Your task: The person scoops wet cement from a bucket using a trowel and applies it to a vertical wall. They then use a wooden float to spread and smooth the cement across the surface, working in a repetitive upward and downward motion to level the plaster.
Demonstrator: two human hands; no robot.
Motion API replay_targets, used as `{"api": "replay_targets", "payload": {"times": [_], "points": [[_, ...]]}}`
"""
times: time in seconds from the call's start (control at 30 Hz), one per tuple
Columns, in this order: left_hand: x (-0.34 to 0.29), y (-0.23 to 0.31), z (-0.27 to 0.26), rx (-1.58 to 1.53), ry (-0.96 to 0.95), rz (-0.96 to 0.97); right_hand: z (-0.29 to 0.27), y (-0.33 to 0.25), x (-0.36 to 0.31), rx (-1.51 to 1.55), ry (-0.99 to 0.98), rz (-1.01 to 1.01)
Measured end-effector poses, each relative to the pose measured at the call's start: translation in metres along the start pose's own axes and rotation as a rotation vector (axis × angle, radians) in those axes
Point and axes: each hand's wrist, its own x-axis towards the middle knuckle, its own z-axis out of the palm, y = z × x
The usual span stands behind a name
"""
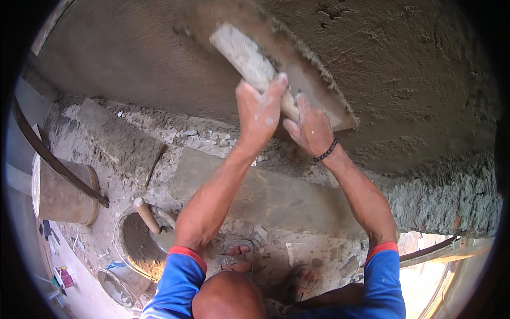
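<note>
A long plasterer's float (324, 101) lies against the wet mortar wall (404, 80), slanting from upper left to lower right. A ridge of mortar runs along its upper edge. My left hand (260, 114) is wrapped round the float's pale, mortar-crusted handle (244, 56) near its middle. Just right of it, my right hand (311, 127), with a dark bead bracelet at the wrist, closes on the handle's lower end. Both hands have mortar smears. Left of the float the wall is smoother; to its right the mortar is rough and scored.
A bucket of mortar (139, 242) stands at lower left, with a wooden-handled tool (146, 215) in it. Beyond are a larger tipped bucket (66, 191) and a smaller pail (114, 287). Boards (265, 196) and rubble (212, 138) lie along the wall's foot, before my sandalled feet.
</note>
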Motion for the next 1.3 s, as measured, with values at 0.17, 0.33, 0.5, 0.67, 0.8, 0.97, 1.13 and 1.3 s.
{"api": "replay_targets", "payload": {"times": [0.17, 0.33, 0.5, 0.67, 0.8, 0.97, 1.13, 1.3], "points": [[0.013, 0.022, 0.003, -0.015, -0.020, 0.042, -0.016, -0.015, 0.019, 0.052, 0.064, -0.011], [-0.010, -0.033, 0.008, 0.030, 0.010, 0.074, 0.017, 0.019, -0.020, 0.037, 0.028, 0.025], [0.012, 0.019, 0.021, 0.064, -0.035, 0.146, -0.018, -0.004, 0.009, 0.037, 0.148, 0.032], [0.019, 0.042, 0.029, 0.041, -0.068, 0.147, -0.034, -0.013, 0.018, 0.084, 0.196, 0.036], [-0.001, -0.016, 0.021, 0.093, -0.061, 0.125, 0.010, 0.014, -0.014, 0.156, 0.133, 0.067], [0.004, 0.000, 0.032, 0.178, -0.079, 0.216, -0.002, 0.013, -0.008, 0.231, 0.127, 0.079], [0.020, 0.070, 0.053, 0.313, -0.083, 0.314, -0.041, -0.007, 0.027, 0.288, 0.320, -0.019], [0.008, 0.079, 0.062, 0.493, -0.038, 0.276, -0.052, -0.022, 0.023, 0.320, 0.447, -0.011]]}}
